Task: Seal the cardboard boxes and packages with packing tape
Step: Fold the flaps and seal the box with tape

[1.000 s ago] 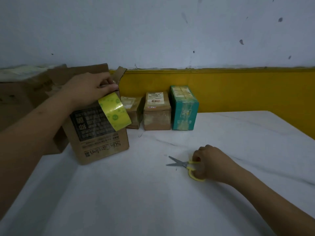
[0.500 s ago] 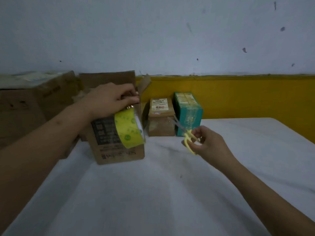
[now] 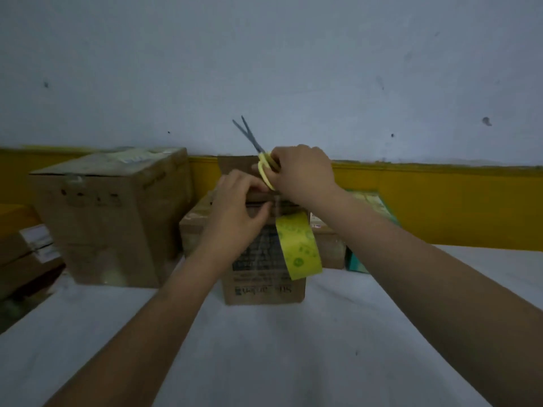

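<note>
A brown printed cardboard box [image 3: 264, 286] stands on the white table [image 3: 264, 353] in front of me. My left hand [image 3: 235, 212] presses on the box's top front edge, fingers curled over it. A yellow-green tape roll [image 3: 298, 249] hangs down the box's front from a strip stuck near the top. My right hand [image 3: 302, 171] grips yellow-handled scissors [image 3: 258, 154] above the box, blades slightly apart and pointing up and left.
A large cardboard box [image 3: 117, 218] stands to the left, with more boxes [image 3: 26, 259] at the far left edge. Behind the printed box sit a small brown package [image 3: 330, 245] and a teal box [image 3: 373, 207]. A yellow wall band runs behind.
My right hand lifted the scissors from the table and brought them above the box. My left hand let the roll hang and now presses the box top. The view shifted left.
</note>
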`<state>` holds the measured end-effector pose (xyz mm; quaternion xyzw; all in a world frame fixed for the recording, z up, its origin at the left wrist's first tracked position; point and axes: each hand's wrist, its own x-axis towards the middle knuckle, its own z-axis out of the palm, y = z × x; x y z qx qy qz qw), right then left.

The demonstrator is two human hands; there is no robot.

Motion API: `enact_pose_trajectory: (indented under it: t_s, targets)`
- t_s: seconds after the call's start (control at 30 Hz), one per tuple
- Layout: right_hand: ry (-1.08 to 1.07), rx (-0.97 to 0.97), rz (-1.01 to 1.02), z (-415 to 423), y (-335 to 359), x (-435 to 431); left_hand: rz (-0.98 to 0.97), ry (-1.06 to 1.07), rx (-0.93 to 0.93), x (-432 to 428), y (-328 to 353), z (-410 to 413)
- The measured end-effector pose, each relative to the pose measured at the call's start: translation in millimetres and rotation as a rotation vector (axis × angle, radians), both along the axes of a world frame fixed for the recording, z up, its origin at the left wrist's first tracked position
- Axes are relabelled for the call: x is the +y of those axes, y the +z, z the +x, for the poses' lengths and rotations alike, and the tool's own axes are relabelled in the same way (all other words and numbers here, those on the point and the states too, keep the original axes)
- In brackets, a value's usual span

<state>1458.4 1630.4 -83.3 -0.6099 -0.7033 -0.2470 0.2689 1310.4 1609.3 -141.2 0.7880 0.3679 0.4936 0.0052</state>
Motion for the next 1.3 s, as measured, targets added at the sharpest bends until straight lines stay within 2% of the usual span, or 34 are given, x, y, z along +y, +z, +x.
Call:
enact_pose_trajectory:
  t_s: [0.07, 0.13, 0.23, 0.3, 0.4, 0.5, 0.67, 0.73, 0.83, 0.87, 0.93, 1.0, 1.1, 1.17, 1.3]
  targets:
    - [-0.095, -0.096, -0.014, 0.7, -5.1, 10.5, -0.045, 0.111, -0.395, -26.9, -19.3, 5.4]
    - [-0.133, -0.113, -0.015, 2.2, -6.2, 16.4, -0.279, 0.115, -0.669, -50.4, -25.6, 22.3]
    - [-0.151, -0.188, -0.034, 0.0, -5.4, 21.2, -0.895, -0.068, -0.763, -57.5, -22.5, 52.5]
    - [-0.133, -0.229, -0.062, -0.9, -3.5, 24.2, -1.092, -0.147, -0.778, -54.3, -18.0, 65.4]
    - [-0.054, -0.217, -0.136, 1.9, -1.8, 28.7, -1.127, -0.166, -0.838, -46.8, -13.8, 73.5]
    - [-0.01, -0.148, -0.171, 6.3, -4.9, 31.9, -1.189, -0.292, -0.918, -45.4, -12.7, 69.6]
    - [0.013, -0.072, -0.163, 6.4, -5.9, 32.3, -1.258, -0.369, -0.92, -49.2, -18.7, 67.6]
    - [0.135, -0.055, -0.187, 10.0, 6.3, 29.1, -1.238, -0.371, -0.949, -49.2, -20.5, 68.1]
    - [0.442, -0.027, -0.201, 36.2, 40.9, 11.8, -1.203, -0.409, -0.921, -44.9, -23.0, 67.2]
    - [0.515, -0.024, -0.253, 51.5, 51.9, 4.1, -1.193, -0.424, -0.911, -43.4, -23.9, 66.8]
    - [0.575, -0.03, -0.51, 87.6, 63.0, -10.9, -1.188, -0.438, -0.899, -41.4, -24.9, 65.0]
    - [0.496, -0.022, -0.815, 126.5, 58.0, -21.2, -1.197, -0.451, -0.881, -40.0, -26.4, 62.6]
    - [0.191, -0.08, -1.124, 163.6, 43.0, -31.4, -1.218, -0.473, -0.84, -35.8, -30.6, 58.8]
    - [0.103, -0.11, -1.209, 168.1, 33.3, -31.7, -1.227, -0.493, -0.831, -33.9, -33.6, 57.6]
    - [0.134, 0.027, -1.268, 137.1, 29.3, -24.0, -1.24, -0.521, -0.838, -33.0, -37.2, 56.4]
